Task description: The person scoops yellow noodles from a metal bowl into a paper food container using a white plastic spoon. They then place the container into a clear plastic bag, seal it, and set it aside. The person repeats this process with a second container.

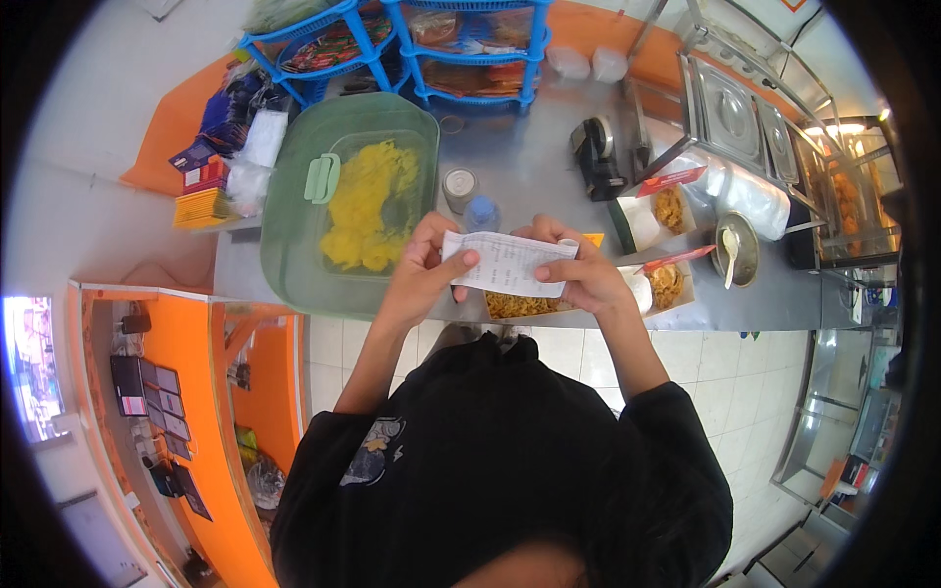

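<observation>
A white paper slip bearing print (507, 263) is stretched between my two hands. My left hand (430, 268) pinches its left end, thumb on top. At the other end, where the paper curls, my right hand (588, 272) grips it the same way. Beneath the slip, a box of noodles (518, 306) partly shows on the steel counter (507, 154). Just beyond my hands stand a bottle with a blue cap (482, 211) and a metal can (460, 182). Right of my right hand sits an open box with rice and fried food (665, 285).
A large green tub (283, 242) with yellow food inside fills the counter's left. Blue plastic racks (470, 55) stand behind. A tape dispenser (599, 158), another food box (665, 213), a metal bowl with a spoon (744, 268) and lidded steel pans (731, 110) occupy the right.
</observation>
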`<state>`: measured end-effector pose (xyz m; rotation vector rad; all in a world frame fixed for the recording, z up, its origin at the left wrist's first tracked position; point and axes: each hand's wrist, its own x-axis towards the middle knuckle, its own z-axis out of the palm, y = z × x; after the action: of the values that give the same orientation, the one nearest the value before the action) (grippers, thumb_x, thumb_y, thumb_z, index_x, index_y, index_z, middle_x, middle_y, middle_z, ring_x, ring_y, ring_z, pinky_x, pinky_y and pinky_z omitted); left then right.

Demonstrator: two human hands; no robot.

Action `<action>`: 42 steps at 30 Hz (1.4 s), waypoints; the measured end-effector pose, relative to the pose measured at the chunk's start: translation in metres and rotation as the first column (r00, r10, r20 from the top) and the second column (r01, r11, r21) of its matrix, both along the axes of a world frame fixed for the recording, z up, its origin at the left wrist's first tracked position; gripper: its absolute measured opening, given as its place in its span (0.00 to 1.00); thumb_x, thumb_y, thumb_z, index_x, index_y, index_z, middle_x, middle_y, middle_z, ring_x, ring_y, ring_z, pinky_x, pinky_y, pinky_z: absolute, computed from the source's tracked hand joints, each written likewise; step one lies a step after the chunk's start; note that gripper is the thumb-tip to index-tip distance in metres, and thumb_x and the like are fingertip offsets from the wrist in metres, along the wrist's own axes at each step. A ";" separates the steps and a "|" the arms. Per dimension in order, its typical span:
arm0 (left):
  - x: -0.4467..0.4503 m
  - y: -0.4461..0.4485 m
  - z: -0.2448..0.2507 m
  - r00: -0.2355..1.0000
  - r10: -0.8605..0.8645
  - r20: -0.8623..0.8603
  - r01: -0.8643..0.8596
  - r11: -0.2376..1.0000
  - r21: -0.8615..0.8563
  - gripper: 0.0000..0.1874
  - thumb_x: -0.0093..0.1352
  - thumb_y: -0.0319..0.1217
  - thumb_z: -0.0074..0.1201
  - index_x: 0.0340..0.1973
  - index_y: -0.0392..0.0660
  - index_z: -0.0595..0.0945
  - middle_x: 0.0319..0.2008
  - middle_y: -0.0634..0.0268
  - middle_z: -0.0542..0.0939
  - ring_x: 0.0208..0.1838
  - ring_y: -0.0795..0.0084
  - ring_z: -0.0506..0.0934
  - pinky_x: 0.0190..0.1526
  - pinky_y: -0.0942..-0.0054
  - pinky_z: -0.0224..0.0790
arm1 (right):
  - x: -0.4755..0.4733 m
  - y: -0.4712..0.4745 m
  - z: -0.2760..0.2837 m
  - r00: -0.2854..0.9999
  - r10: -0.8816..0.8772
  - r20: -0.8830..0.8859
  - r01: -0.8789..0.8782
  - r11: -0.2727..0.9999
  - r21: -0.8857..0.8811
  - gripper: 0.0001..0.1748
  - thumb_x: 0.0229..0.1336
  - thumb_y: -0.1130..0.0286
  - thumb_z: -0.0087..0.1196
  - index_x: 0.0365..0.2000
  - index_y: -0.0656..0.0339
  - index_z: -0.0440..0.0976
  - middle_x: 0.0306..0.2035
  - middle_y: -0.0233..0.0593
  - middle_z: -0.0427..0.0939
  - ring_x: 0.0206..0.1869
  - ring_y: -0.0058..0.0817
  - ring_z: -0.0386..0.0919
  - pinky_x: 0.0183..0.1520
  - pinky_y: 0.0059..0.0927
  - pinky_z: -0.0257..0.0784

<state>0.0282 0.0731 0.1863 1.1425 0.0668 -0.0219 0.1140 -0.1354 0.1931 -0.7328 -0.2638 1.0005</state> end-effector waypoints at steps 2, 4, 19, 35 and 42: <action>-0.008 0.006 -0.005 1.000 0.007 0.009 -0.007 0.998 -0.063 0.10 0.66 0.24 0.56 0.37 0.46 0.69 0.30 0.67 0.76 0.29 0.81 0.74 0.23 0.81 0.67 | 0.002 -0.002 0.002 0.999 -0.044 0.005 0.044 0.999 0.019 0.20 0.43 0.84 0.61 0.37 0.59 0.68 0.37 0.29 0.72 0.43 0.18 0.73 0.48 0.21 0.70; -0.017 0.011 -0.011 1.000 0.013 0.018 -0.012 0.998 -0.056 0.10 0.67 0.23 0.55 0.37 0.46 0.68 0.30 0.67 0.75 0.29 0.80 0.74 0.23 0.80 0.67 | 0.006 -0.007 0.004 0.998 -0.050 0.037 0.052 0.997 -0.051 0.20 0.42 0.84 0.61 0.38 0.59 0.69 0.37 0.29 0.72 0.42 0.18 0.73 0.46 0.20 0.70; -0.052 0.036 -0.003 0.965 0.244 0.098 -0.249 0.968 0.037 0.09 0.67 0.20 0.51 0.39 0.45 0.69 0.30 0.66 0.74 0.28 0.77 0.74 0.24 0.78 0.69 | 0.019 -0.034 0.013 0.908 0.176 0.379 0.090 0.804 -0.588 0.13 0.49 0.79 0.61 0.36 0.61 0.72 0.31 0.30 0.77 0.31 0.17 0.75 0.39 0.16 0.69; -0.062 0.045 -0.004 0.982 0.189 0.024 -0.183 0.970 -0.157 0.10 0.67 0.20 0.50 0.39 0.45 0.68 0.34 0.64 0.75 0.37 0.70 0.79 0.34 0.69 0.78 | 0.042 -0.055 0.005 0.882 -0.072 0.466 0.329 0.801 -0.500 0.13 0.49 0.82 0.61 0.37 0.62 0.72 0.30 0.35 0.81 0.26 0.16 0.77 0.28 0.16 0.72; -0.060 0.044 -0.004 0.994 0.092 -0.054 -0.097 0.990 -0.103 0.10 0.67 0.21 0.50 0.39 0.46 0.66 0.39 0.58 0.78 0.39 0.68 0.80 0.34 0.71 0.77 | 0.048 -0.050 0.015 0.932 -0.253 0.260 0.339 0.862 -0.376 0.12 0.50 0.77 0.62 0.36 0.60 0.73 0.27 0.37 0.81 0.17 0.13 0.73 0.15 0.12 0.66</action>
<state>-0.0319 0.1169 0.1825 1.0320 0.1621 0.0305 0.1621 -0.1852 0.2077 -1.2321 -0.1046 0.6872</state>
